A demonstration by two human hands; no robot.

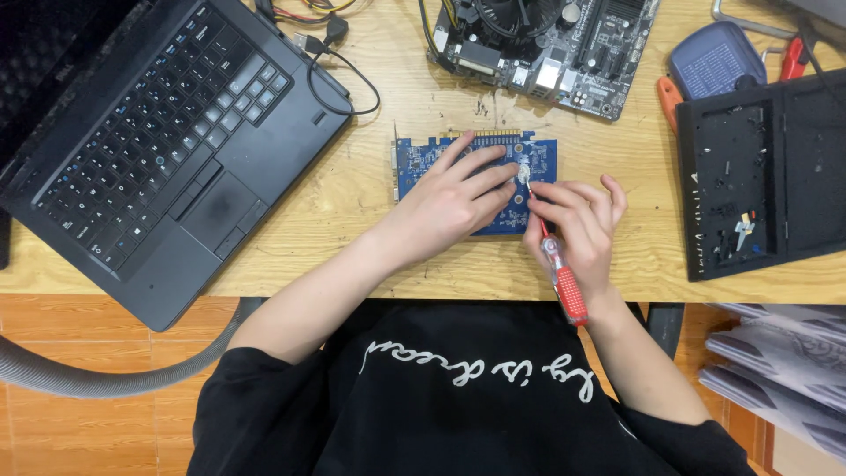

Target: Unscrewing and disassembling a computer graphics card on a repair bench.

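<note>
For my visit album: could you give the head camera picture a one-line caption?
Left hand steadies a blue circuit board while right hand works a red-handled screwdriver on it.

Bare wood strip [352,189] between laptop [150,150] and blue circuit card [423,159]: passable. Black cable loop [348,92] intrudes at upper end. Narrow gap between card and motherboard [564,53] above. Open wood right of card up to black tray [762,176]. Front table edge below card taken by both forearms.

The circuit card [423,159] is positioned centrally on the table [370,189]. The laptop [150,141] is located to its left, the motherboard [551,44] behind, the tray [762,181] right.
</note>
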